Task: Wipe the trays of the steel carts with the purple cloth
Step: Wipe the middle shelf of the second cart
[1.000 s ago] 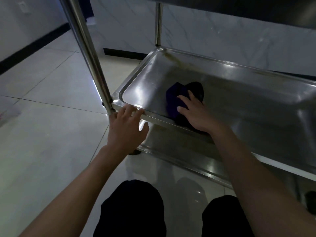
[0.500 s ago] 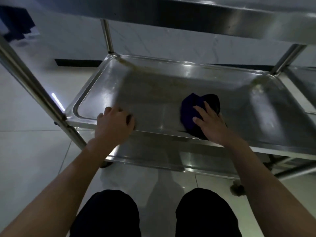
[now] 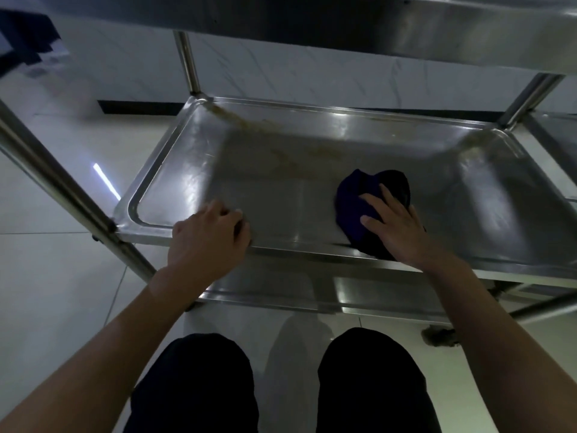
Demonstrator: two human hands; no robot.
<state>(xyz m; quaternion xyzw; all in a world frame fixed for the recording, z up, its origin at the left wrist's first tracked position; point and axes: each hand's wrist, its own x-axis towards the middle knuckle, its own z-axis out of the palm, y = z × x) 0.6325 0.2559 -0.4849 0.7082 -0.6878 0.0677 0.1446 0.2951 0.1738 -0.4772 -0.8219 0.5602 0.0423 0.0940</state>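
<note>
- The right hand [image 3: 398, 228] lies flat on the purple cloth [image 3: 359, 210], fingers straight and spread, pressing it down onto the tray floor.
- The left hand [image 3: 207, 242] curls over the near rim of the same tray, knuckles up, fingers hooked over the edge and gripping it.
- The purple cloth is bunched into a dark lump in the right half of the middle tray [image 3: 281, 195], close to the near rim; part of it sticks out beyond the fingertips toward the far side.
- The middle tray is a shallow steel pan with rounded corners. A brownish streak of grime [image 3: 259, 126] runs from its far left corner diagonally toward the centre, well apart from the cloth.
- Above it, the underside of the top tray [image 3: 343, 23] spans the upper edge of the view.
- Below it, the lower tray [image 3: 281, 285] shows between the middle tray's near rim and the floor.
- Steel uprights carry the trays: one post [image 3: 62, 195] slants at the near left, just beside the left hand, another [image 3: 187, 62] stands at the far left corner, and a third [image 3: 527, 101] at the far right.
- A caster [image 3: 438, 335] sits on the pale tiled floor [image 3: 46, 292] under the right side.
- The person's two knees in dark trousers [image 3: 193, 385] fill the bottom of the view, both forearms reaching forward over them.
- A marbled wall [image 3: 296, 76] with a dark skirting stands behind the cart.
</note>
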